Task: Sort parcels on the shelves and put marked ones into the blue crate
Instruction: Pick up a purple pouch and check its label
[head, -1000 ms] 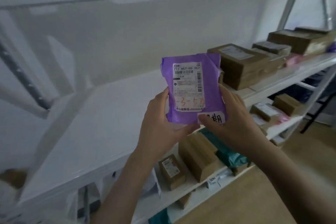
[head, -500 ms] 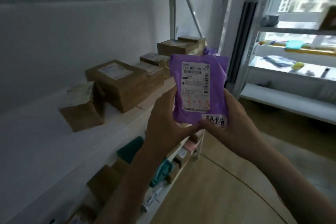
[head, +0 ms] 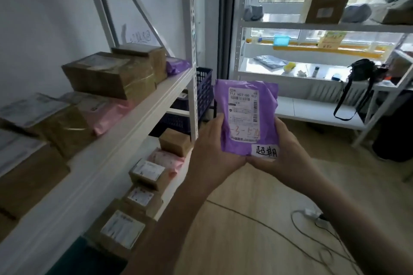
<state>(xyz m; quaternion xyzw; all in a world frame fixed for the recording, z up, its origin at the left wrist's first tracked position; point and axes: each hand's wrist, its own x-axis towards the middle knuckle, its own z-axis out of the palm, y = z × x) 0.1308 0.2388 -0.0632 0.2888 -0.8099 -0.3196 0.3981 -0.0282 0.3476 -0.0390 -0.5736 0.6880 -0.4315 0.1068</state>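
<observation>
While both hands, left point(head: 213, 154) & right point(head: 288, 154), grip the purple parcel point(head: 244, 118) upright at chest height w/ its handwritten sticker point(head: 266, 152) showing, it's likely a marked one; next: carry to blue crate point(head: 204, 89) behind the shelf post, drop in.

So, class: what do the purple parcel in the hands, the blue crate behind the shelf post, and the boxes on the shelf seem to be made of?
Purple parcel: thin plastic film, slightly glossy, with creases; paper labels stuck on.
Blue crate: probably rigid moulded plastic, judging by its lattice wall.
Boxes: brown cardboard, matt, with shiny tape bands.
</observation>
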